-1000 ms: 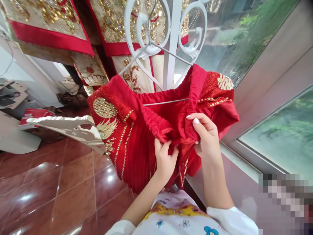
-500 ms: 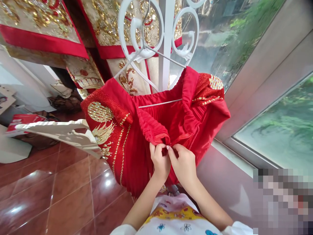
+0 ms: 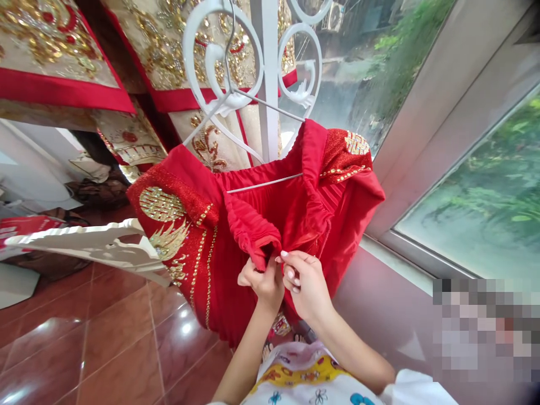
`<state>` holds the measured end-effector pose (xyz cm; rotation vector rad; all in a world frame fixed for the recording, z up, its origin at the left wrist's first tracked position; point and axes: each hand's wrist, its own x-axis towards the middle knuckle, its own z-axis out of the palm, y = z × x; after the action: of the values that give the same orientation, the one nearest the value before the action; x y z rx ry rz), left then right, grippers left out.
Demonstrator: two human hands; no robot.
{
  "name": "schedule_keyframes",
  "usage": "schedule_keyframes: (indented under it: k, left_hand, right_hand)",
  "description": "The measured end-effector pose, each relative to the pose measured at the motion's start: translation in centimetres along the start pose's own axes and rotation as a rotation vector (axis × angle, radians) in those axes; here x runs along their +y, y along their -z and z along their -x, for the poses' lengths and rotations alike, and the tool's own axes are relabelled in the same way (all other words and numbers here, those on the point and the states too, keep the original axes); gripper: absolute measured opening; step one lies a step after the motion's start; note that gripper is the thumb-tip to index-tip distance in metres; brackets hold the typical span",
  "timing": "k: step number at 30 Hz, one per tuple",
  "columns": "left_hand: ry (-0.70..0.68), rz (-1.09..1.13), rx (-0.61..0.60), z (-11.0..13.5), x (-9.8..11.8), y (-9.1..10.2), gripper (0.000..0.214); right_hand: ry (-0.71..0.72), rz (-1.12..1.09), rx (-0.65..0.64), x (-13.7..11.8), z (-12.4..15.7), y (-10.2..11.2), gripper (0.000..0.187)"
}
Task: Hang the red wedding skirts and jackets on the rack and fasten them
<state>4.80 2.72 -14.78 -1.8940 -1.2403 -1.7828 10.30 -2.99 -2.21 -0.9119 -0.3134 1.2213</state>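
Observation:
A red skirt (image 3: 236,225) with gold sequin embroidery hangs by its waistband from a white wire hanger (image 3: 253,112) hooked on a white ornate stand (image 3: 270,84). My left hand (image 3: 259,281) is closed, pinching the near edge of the red waistband. Right beside it, my right hand (image 3: 306,281) pinches the same waistband edge with bent fingers. The two hands touch at the gathered fabric just below the hanger bar.
Cream and red embroidered garments (image 3: 177,50) hang behind the stand. A large window (image 3: 472,197) with a grey sill runs along the right. A white carved panel (image 3: 84,244) juts in from the left over the glossy red-brown tiled floor (image 3: 105,349).
My right hand came down from the upper waistband fold and joined my left hand at the near edge. Both hands now pinch the fabric together. The view shifted slightly.

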Motion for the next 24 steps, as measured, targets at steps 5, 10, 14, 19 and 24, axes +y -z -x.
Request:
schedule_keyframes:
  k: [5, 10, 14, 19, 24]
  left_hand:
    - [-0.065, -0.049, 0.034, -0.1, -0.1, 0.9, 0.008]
    - [-0.012, -0.046, -0.132, -2.8, 1.5, 3.2, 0.018]
    - [-0.027, -0.068, -0.125, -5.4, 2.7, 3.1, 0.02]
    - [-0.121, -0.093, -0.127, -7.0, 3.0, 2.1, 0.028]
    - [-0.165, -0.138, -0.176, -7.3, 2.6, 2.6, 0.025]
  right_hand:
    - [0.192, 0.068, 0.001, -1.3, 0.5, -1.6, 0.025]
    - [0.193, 0.2, -0.091, -1.0, -0.2, -1.3, 0.031]
    - [0.119, 0.168, -0.123, -1.0, -0.2, -1.5, 0.029]
    - [0.193, 0.082, -0.085, -1.5, 0.1, -2.6, 0.033]
    - [0.16, -0.008, -0.058, -1.6, 0.2, -3.7, 0.029]
